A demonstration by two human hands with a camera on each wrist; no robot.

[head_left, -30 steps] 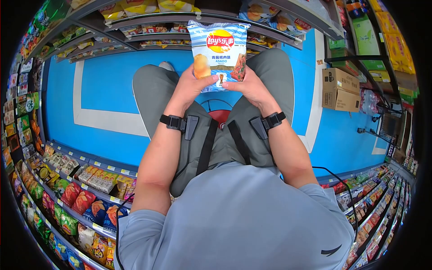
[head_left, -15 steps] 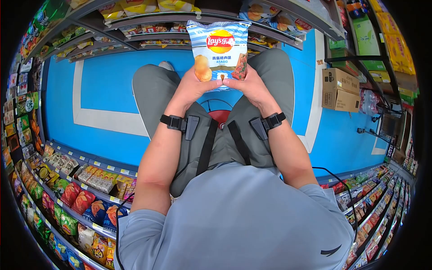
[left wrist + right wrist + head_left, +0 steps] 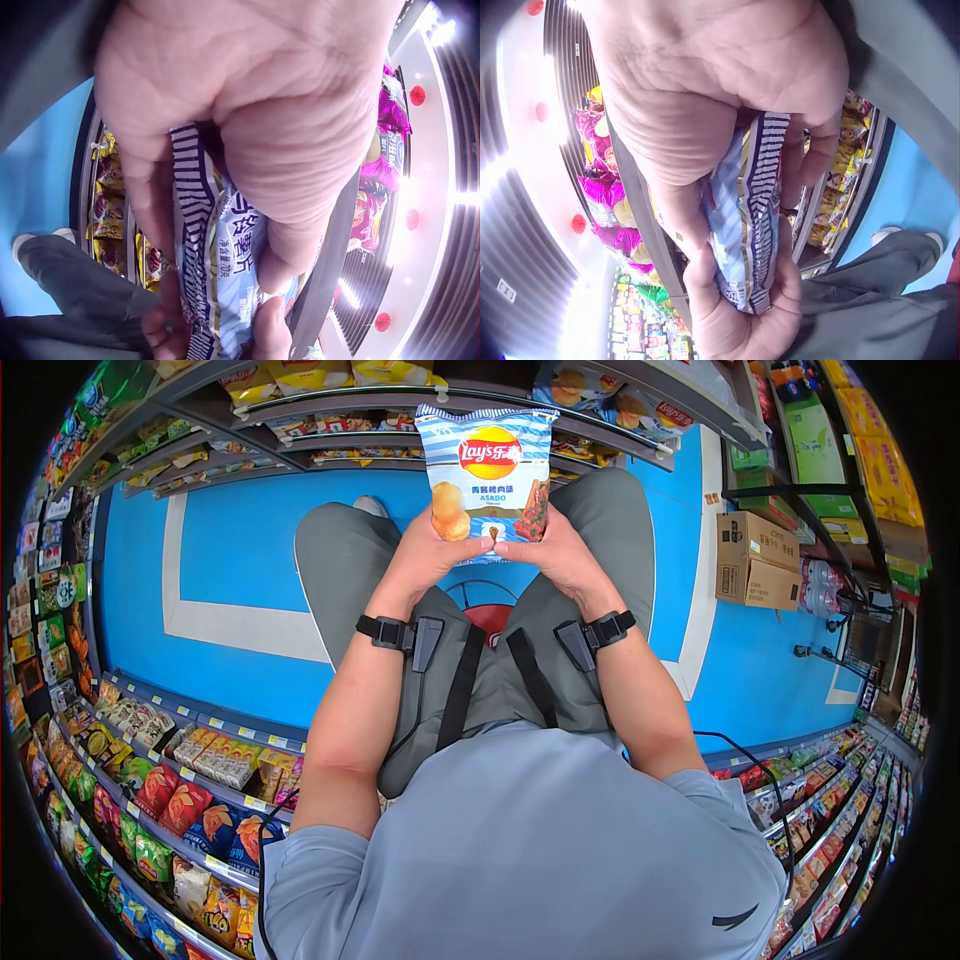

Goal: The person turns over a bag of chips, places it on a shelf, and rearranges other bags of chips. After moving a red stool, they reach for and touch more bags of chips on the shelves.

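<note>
A blue and white Lay's chip bag (image 3: 490, 470) stands upright in front of the person, its printed face toward the head camera. The left hand (image 3: 425, 555) grips its lower left side and the right hand (image 3: 555, 555) its lower right, thumbs on the front with tips nearly meeting. Fingers behind the bag are hidden in the head view. In the left wrist view the left hand (image 3: 247, 112) pinches the bag (image 3: 236, 277) by its striped bottom seam. From the right wrist, the right hand (image 3: 712, 90) curls round the same edge of the bag (image 3: 739, 217).
Shelves of snack bags (image 3: 340, 425) run in front, with more shelves (image 3: 200, 780) behind at the left and at the right. A cardboard box (image 3: 757, 560) sits on the blue floor (image 3: 245, 560) at the right. The person's knees (image 3: 340, 540) flank the hands.
Compared with a second ago, the thumbs lie slightly closer together on the bag's lower front, and its top spreads a little wider. Both arms stay in place.
</note>
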